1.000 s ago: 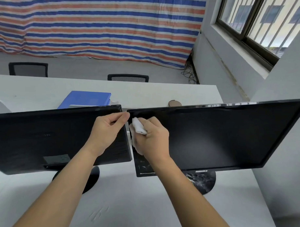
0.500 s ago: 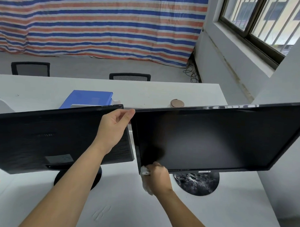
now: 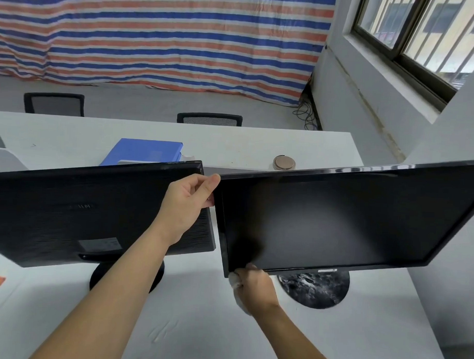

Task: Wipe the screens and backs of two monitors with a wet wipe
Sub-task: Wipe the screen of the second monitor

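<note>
My left hand (image 3: 188, 204) pinches the right monitor (image 3: 336, 220) at its top corner; my right hand (image 3: 253, 287) clutches the wet wipe (image 3: 236, 282) at its bottom corner. Pressing hard could tip it.

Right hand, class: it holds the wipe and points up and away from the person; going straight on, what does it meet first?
Probably the right monitor: the right hand with the wet wipe sits at its lower left corner, apparently already touching the bezel.

I'm looking at a makeshift office: two monitors (image 3: 336, 223) on a long white table (image 3: 231, 144), mesh chairs (image 3: 209, 118) behind it, a striped tarp (image 3: 155, 36) as a wall, a barred window (image 3: 423, 38).
</note>
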`<state>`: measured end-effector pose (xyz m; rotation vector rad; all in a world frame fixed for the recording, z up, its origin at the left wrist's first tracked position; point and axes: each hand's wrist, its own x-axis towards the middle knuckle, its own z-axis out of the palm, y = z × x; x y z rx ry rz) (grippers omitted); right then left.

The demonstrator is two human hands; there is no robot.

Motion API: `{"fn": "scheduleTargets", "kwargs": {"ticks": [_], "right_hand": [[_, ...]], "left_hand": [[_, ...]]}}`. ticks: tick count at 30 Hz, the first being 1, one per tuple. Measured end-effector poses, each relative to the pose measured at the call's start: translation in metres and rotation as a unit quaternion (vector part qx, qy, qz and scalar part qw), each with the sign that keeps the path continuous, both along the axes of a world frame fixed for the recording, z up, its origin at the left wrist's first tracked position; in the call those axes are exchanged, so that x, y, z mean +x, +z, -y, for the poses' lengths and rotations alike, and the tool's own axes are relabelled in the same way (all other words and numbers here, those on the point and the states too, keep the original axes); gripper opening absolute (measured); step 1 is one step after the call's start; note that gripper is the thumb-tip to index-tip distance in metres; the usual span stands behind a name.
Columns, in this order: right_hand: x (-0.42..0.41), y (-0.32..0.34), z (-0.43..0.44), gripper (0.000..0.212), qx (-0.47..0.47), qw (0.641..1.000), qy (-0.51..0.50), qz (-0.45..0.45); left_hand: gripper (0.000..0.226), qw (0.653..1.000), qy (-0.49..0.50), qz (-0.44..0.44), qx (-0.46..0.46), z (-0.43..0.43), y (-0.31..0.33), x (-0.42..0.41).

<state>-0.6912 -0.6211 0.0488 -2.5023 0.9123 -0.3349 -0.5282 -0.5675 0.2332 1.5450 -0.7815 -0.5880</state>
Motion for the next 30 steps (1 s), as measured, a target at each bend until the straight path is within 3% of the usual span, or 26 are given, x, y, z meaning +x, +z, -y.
{"fn": "scheduleTargets", "kwargs": {"ticks": [3, 8, 9, 11, 13, 16, 18, 21, 25, 28, 30], "right_hand": [[0.004, 0.032, -0.003, 0.027, -0.012, 0.995, 0.001, 0.094], [0.028, 0.103, 0.007, 0.004, -0.099, 0.932, -0.015, 0.35], [0.031, 0.1, 0.012, 0.012, -0.091, 0.926, -0.002, 0.366], [0.031, 0.083, 0.015, 0.025, -0.078, 0.937, 0.032, 0.339], [0.025, 0.055, 0.01, 0.035, -0.069, 0.965, 0.055, 0.248], [0.017, 0.011, 0.003, 0.026, -0.044, 0.992, 0.05, 0.111], [0.01, 0.006, -0.002, 0.021, -0.02, 0.996, 0.053, 0.068], [0.01, 0.038, -0.002, 0.009, 0.007, 0.988, -0.01, 0.153], [0.028, 0.102, 0.006, 0.018, -0.022, 0.924, -0.037, 0.38], [0.033, 0.09, 0.007, 0.021, -0.086, 0.944, 0.002, 0.318], [0.026, 0.053, -0.003, 0.019, -0.083, 0.986, 0.031, 0.141]], "left_hand": [[0.037, 0.999, -0.033, 0.002, 0.011, 0.001, 0.004, 0.0], [0.044, 0.998, -0.053, -0.014, 0.01, -0.003, 0.001, 0.0], [0.044, 0.999, -0.052, -0.013, 0.006, -0.003, -0.001, -0.001], [0.045, 0.999, -0.038, -0.017, 0.004, -0.003, -0.003, 0.0], [0.046, 0.999, -0.024, -0.024, 0.01, -0.003, -0.004, 0.004], [0.046, 0.999, -0.034, -0.026, 0.023, -0.004, -0.003, 0.007], [0.046, 0.999, -0.038, -0.024, 0.02, -0.003, -0.002, 0.004], [0.047, 0.999, -0.029, -0.021, 0.011, 0.0, 0.0, 0.0], [0.047, 0.999, -0.024, -0.024, 0.001, -0.002, -0.002, 0.0], [0.044, 1.0, -0.022, -0.01, 0.001, -0.001, -0.001, -0.002], [0.041, 1.0, -0.017, -0.011, 0.004, -0.002, -0.001, -0.002]]}}
